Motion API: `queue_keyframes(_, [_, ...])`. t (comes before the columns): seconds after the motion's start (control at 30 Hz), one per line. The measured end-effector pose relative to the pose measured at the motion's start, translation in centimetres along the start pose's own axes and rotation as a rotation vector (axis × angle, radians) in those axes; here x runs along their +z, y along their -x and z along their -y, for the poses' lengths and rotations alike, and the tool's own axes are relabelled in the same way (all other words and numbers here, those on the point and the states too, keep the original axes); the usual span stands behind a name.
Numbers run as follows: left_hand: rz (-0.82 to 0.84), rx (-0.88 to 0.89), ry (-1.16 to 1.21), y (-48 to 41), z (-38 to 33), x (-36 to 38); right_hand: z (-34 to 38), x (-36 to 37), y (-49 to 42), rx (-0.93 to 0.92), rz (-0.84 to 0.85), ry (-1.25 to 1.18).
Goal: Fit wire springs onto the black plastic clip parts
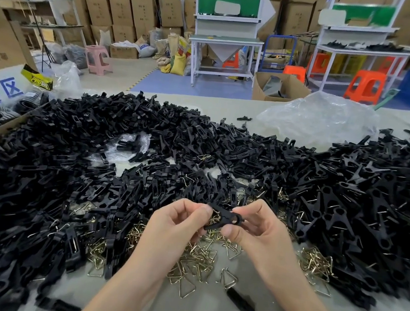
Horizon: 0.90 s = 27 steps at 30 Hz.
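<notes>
L hand (179,221), R hand (258,230) pinch clip (227,215); spring prob. hidden.

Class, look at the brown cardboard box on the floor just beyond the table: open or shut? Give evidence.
Open: the cardboard box has its top flaps folded outward, and grey contents show inside.

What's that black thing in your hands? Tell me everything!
The black clip part looks like matte plastic, long and flat, with a round hole near its right end. It is held roughly level above the wire springs. The left hand pinches its left end, the right hand its right end. Gold wire shows by the left thumb; whether it is fitted is unclear.
</notes>
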State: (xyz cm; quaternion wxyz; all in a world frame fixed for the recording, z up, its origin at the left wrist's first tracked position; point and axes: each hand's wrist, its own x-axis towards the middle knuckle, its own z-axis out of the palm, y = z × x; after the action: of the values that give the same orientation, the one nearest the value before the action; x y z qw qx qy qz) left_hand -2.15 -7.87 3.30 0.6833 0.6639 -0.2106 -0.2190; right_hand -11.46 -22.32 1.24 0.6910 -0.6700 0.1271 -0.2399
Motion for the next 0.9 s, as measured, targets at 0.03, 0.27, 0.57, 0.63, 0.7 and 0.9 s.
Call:
queue_keyframes(0.03, [-0.001, 0.005, 0.008, 0.0, 0.1, 0.1, 0.0, 0.0, 0.0, 0.000, -0.006, -0.009])
queue_keyframes(0.27, [0.002, 0.050, -0.034, 0.1, 0.3, 0.3, 0.0, -0.1, -0.1, 0.000, -0.010, -0.036])
queue_keyframes(0.57, [0.473, -0.278, 0.421, 0.4, -0.1, 0.4, 0.5, 0.4, 0.3, -0.010, 0.123, -0.078])
queue_keyframes(0.63, [0.534, -0.265, 0.425, 0.8, 0.0, 0.7, 0.4, 0.5, 0.6, 0.030, 0.160, -0.095])
queue_keyframes(0.7, [0.553, -0.236, 0.430, 0.9, 0.2, 0.9, 0.5, 0.7, 0.9, 0.075, 0.195, -0.166])
queue_keyframes(0.9, [0.573, -0.150, 0.335, 1.4, 0.9, 1.3, 0.2, 0.7, 0.9, 0.007, 0.150, -0.044])
